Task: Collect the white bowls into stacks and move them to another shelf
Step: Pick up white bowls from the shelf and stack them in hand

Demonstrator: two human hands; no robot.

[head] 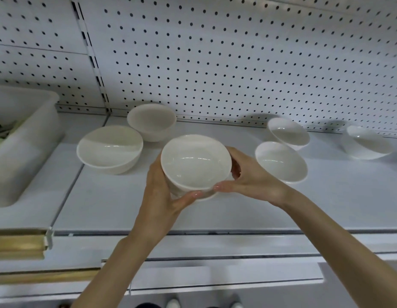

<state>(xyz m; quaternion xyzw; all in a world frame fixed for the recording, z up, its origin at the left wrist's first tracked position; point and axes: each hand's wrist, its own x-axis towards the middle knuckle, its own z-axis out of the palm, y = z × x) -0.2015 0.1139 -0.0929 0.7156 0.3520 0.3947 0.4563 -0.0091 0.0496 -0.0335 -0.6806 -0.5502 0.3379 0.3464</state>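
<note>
A white bowl [194, 163] is held between both hands above the middle of the white shelf [117, 203]; a second rim shows just under it, so it looks like a small stack. My left hand [164, 196] grips its left side and bottom, while my right hand [248, 178] clasps its right side. Several more white bowls stand loose on the shelf: a wide one [109, 148] at the left, one behind it [152, 121], two at the right [281, 161] [288, 132], and one at the far right [368, 142].
A translucent plastic bin [35, 138] with greenish contents stands on the left shelf section. A white pegboard [237, 63] forms the back wall. The shelf's front edge [215, 232] runs below my wrists, with a lower shelf lip under it.
</note>
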